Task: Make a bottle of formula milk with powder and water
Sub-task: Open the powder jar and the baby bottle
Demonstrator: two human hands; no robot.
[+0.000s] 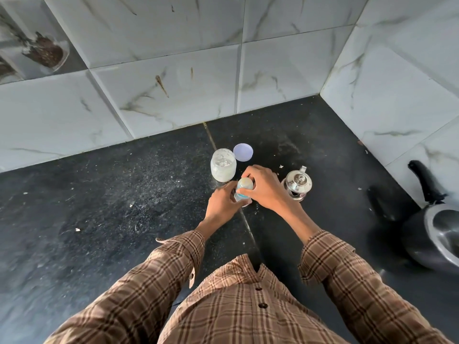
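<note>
While standing on black speckled stone counter (124,194): open glass powder jar (223,165) with lilac lid (243,152) just behind, lidded steel pot (298,185) right, black pressure cooker (432,224) far right. Between them, baby bottle (244,192) upright, body gripped by left hand (223,204), teat cap clasped by right hand (263,187).

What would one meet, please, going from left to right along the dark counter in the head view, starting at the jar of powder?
Open clear jar of white powder → baby bottle with pale teat, gripped by left hand and right hand → small shiny steel lidded pot → dark pressure cooker with black handle.
</note>
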